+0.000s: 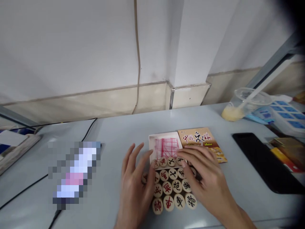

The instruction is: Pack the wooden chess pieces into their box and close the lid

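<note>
Round wooden Chinese chess pieces (177,186) lie in rows on the table, with red or black characters facing up. One row (171,161) sits at the near end of a shallow white box (152,143), which also holds a folded red-lined plastic sheet (164,147). At the row's left end is my left hand (137,181), its fingers spread and its thumb beside the pieces. My right hand (207,175) curls over the right end, thumb and index finger about a black-marked piece (180,160). Some pieces are partly hidden under both hands.
The printed box lid (200,136) lies against the box's right side. Farther right are a black phone (264,165), cards (287,156) and a tilted plastic cup (234,108) with a straw. A blurred-out lit device (77,171) with a cable is at left. A wall stands behind.
</note>
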### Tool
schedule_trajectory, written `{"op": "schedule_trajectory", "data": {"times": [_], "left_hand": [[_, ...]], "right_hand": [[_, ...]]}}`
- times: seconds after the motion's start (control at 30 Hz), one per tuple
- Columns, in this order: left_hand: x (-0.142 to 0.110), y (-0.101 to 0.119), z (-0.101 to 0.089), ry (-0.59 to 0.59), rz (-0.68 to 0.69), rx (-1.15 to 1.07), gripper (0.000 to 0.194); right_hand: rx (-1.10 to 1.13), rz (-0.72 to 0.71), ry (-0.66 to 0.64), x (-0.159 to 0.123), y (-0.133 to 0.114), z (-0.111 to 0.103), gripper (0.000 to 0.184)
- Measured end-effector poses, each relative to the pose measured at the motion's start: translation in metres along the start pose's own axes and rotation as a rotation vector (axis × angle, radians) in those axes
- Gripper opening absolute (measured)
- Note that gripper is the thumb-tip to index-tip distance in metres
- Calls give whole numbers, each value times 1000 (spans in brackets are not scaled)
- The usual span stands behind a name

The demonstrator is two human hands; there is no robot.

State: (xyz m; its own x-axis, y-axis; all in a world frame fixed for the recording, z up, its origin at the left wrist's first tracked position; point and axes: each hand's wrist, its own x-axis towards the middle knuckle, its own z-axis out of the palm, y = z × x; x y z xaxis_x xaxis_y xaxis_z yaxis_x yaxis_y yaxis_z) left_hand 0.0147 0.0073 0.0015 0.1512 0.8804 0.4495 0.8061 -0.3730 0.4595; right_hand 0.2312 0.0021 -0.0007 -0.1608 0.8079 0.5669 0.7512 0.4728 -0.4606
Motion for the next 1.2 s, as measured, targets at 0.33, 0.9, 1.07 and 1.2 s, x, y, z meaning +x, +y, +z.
{"op": "schedule_trajectory", "data": {"times": [0.33,0.9,1.07,1.2], "left_hand": [[-17,-16,-7,-151,-74,-136,39],[-34,-13,-22,-66,-221,-72,31],[-65,-26,-32,-130,-104,0,32],[-70,-25,-29,-97,-23,71,28]], "right_hand": [[-195,31,54,-29,20,-7,34],[-151,60,135,-39,12,-24,21],[-141,15,2,-67,15,-30,22],[-136,-2,-44,-72,15,-28,24]]}}
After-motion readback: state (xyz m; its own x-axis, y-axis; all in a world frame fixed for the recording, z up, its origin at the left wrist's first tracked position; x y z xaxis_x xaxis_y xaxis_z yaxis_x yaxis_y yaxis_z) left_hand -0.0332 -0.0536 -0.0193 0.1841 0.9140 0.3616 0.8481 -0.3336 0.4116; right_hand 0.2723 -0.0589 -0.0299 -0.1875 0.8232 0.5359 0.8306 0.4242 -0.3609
